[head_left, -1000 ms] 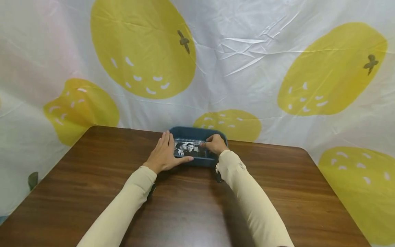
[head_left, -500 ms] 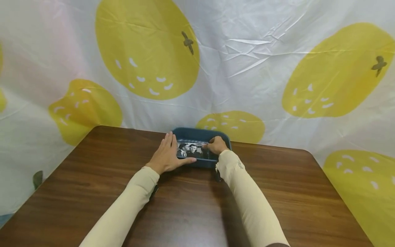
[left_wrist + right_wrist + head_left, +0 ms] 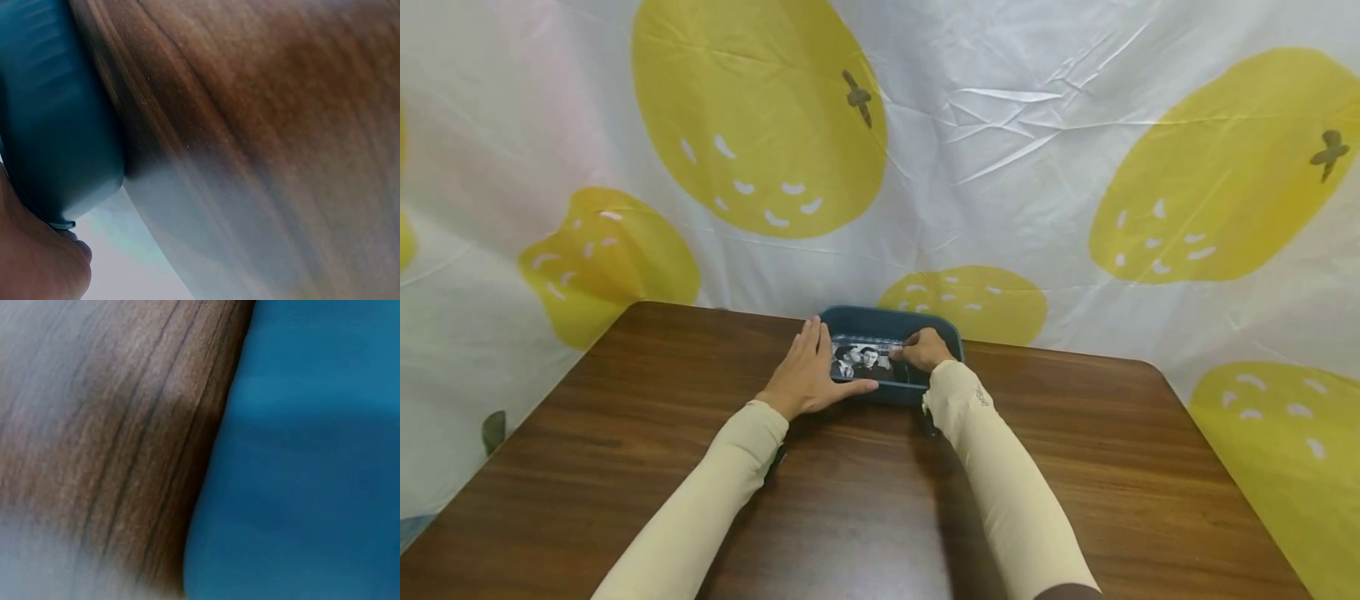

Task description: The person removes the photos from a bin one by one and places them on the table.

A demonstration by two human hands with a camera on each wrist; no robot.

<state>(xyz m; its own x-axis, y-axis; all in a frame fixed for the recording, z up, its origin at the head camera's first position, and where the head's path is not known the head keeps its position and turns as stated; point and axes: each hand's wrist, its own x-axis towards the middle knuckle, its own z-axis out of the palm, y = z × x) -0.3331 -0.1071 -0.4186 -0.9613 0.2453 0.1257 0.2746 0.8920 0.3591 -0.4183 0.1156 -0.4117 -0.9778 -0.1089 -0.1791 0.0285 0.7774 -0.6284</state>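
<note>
A dark blue rectangular basket stands at the table's far edge in the head view. Inside it lies a black-and-white photo showing two people. My left hand rests against the basket's left end, its fingers straight and its thumb along the front rim. My right hand reaches in over the right end and pinches the photo's right edge between thumb and fingers. The left wrist view has the basket's outer wall and part of the left hand. Only the basket's blue wall and table fill the right wrist view.
The brown wooden table spreads out in front of the basket and to both sides. Right behind its far edge hangs a white cloth with large yellow fruit prints.
The head view has shifted slightly, so everything sits a little further right in it. Both hands and the basket keep nearly the same places relative to each other.
</note>
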